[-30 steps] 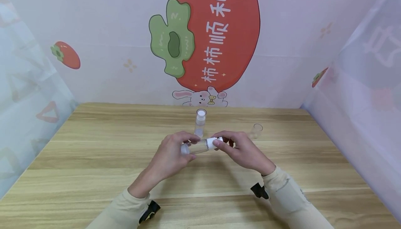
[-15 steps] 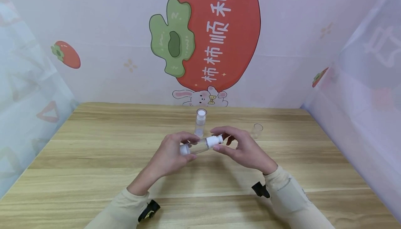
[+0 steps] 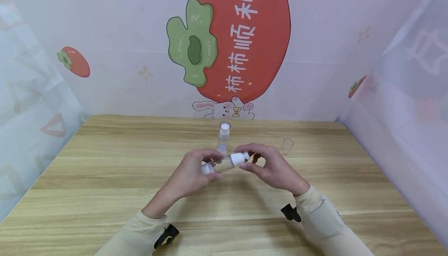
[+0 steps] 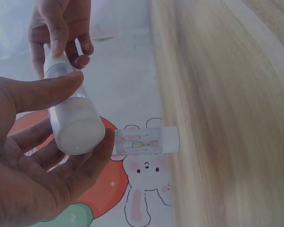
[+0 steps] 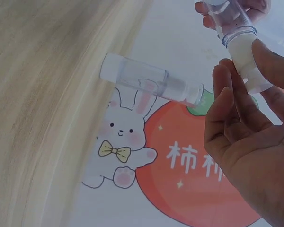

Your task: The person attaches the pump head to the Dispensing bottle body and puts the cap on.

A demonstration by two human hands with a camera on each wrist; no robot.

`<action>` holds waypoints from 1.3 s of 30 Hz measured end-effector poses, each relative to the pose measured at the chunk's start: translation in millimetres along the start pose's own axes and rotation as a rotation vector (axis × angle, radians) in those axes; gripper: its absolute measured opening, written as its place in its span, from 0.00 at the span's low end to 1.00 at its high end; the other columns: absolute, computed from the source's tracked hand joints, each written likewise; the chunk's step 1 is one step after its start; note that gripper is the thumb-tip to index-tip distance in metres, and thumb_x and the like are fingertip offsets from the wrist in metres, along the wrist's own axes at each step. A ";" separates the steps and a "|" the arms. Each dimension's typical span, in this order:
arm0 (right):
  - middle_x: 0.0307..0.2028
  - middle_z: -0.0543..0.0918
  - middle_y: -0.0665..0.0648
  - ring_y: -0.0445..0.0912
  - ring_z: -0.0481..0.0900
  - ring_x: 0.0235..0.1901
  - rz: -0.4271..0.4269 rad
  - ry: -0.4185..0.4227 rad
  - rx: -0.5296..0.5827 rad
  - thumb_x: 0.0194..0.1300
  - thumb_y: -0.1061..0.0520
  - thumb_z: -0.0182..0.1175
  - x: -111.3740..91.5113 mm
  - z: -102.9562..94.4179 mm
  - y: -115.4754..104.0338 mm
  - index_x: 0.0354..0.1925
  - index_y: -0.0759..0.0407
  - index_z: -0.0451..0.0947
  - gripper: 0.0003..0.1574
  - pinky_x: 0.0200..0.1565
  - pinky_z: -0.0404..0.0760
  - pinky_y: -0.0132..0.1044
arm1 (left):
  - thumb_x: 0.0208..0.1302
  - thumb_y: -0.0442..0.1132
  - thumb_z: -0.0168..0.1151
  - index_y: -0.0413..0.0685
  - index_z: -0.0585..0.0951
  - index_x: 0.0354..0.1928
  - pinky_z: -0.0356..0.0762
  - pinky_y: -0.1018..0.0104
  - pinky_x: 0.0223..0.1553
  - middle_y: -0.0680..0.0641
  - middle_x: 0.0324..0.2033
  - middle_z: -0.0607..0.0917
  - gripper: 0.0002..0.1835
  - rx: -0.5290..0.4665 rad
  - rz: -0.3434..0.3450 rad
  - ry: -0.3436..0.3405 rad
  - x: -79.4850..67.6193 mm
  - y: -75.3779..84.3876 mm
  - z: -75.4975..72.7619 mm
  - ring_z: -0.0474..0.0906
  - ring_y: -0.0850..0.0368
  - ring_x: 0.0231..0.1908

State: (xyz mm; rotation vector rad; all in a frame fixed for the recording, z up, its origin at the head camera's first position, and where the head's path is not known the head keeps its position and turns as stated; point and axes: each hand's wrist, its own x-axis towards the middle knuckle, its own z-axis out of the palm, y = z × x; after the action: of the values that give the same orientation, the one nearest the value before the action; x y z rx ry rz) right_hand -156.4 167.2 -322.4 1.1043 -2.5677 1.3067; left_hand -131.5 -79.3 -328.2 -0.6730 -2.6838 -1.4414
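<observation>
A clear pump bottle (image 3: 223, 165) with a white base and white collar is held tilted above the table, between both hands. My left hand (image 3: 191, 173) grips it near the base (image 4: 80, 127), thumb on one side and fingers on the other. At the opposite end, my right hand (image 3: 270, 165) pinches the white collar (image 5: 243, 56) between thumb and fingers. Behind them, a second bottle (image 3: 224, 138) of the same sort stands upright with a clear cover over its white top. The right wrist view shows this standing bottle (image 5: 144, 80) sideways.
A clear cap (image 3: 287, 146) stands on the wooden table (image 3: 140, 193), beyond and right of the right hand. A printed cloth backdrop (image 3: 122, 81) rises at the table's rear edge, with cloth walls on both sides.
My right thumb and fingers have shifted around the collar, leaving more of its white surface showing. The bottle's collar end tilts slightly higher. My left hand stays nearly still.
</observation>
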 end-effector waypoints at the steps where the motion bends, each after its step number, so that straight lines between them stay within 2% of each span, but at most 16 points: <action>1: 0.45 0.85 0.46 0.45 0.79 0.40 0.006 -0.001 -0.002 0.63 0.65 0.70 0.0 0.2 -0.2 0.56 0.56 0.82 0.23 0.39 0.81 0.38 | 0.53 0.26 0.77 0.39 0.84 0.51 0.79 0.50 0.51 0.44 0.44 0.87 0.22 0.011 0.005 0.003 -0.3 0.8 0.5 0.82 0.51 0.45; 10: 0.36 0.83 0.45 0.44 0.76 0.34 0.062 -0.016 -0.028 0.69 0.56 0.67 0.7 4.3 -3.2 0.52 0.51 0.84 0.14 0.35 0.77 0.35 | 0.51 0.24 0.77 0.40 0.84 0.51 0.80 0.52 0.49 0.45 0.42 0.86 0.23 0.117 0.073 0.043 -3.0 1.8 5.4 0.81 0.50 0.43; 16: 0.31 0.81 0.45 0.43 0.74 0.31 0.108 -0.018 -0.057 0.70 0.52 0.66 0.6 6.8 -4.3 0.46 0.49 0.84 0.08 0.33 0.74 0.35 | 0.51 0.24 0.77 0.43 0.85 0.51 0.79 0.54 0.45 0.47 0.42 0.85 0.23 0.165 0.067 0.034 -4.2 4.0 7.1 0.79 0.51 0.41; 25: 0.27 0.79 0.45 0.47 0.71 0.25 0.144 -0.030 -0.072 0.73 0.46 0.62 0.6 8.4 -6.0 0.40 0.47 0.84 0.09 0.26 0.70 0.35 | 0.51 0.25 0.77 0.40 0.84 0.50 0.77 0.55 0.43 0.45 0.42 0.83 0.21 0.192 0.085 0.023 -4.8 6.2 8.7 0.78 0.49 0.41; 28: 0.27 0.79 0.45 0.47 0.72 0.26 0.151 -0.033 -0.078 0.73 0.46 0.62 0.4 7.8 -6.4 0.42 0.47 0.84 0.09 0.28 0.71 0.34 | 0.52 0.25 0.77 0.40 0.84 0.49 0.78 0.55 0.44 0.46 0.42 0.83 0.21 0.188 0.093 0.020 -5.1 5.4 9.0 0.79 0.50 0.41; 33: 0.34 0.82 0.45 0.43 0.76 0.34 0.138 -0.039 -0.058 0.72 0.47 0.63 -0.1 5.1 -6.4 0.51 0.49 0.83 0.13 0.36 0.77 0.37 | 0.53 0.26 0.76 0.42 0.84 0.48 0.78 0.55 0.45 0.46 0.42 0.83 0.20 0.170 0.086 -0.003 -5.4 4.5 8.5 0.79 0.52 0.42; 39: 0.43 0.84 0.44 0.46 0.80 0.41 0.043 -0.047 -0.009 0.67 0.53 0.69 -1.8 -0.1 -4.2 0.58 0.52 0.80 0.22 0.42 0.80 0.37 | 0.55 0.27 0.75 0.41 0.83 0.48 0.78 0.57 0.44 0.48 0.40 0.83 0.18 0.106 0.040 -0.053 -4.1 2.4 6.8 0.78 0.53 0.40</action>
State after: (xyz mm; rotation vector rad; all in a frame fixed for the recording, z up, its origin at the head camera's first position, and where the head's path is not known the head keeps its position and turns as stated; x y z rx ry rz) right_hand -152.5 166.7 -320.1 1.0976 -2.6419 1.2928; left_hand -125.7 -74.3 -331.1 -0.7631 -2.7463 -1.2796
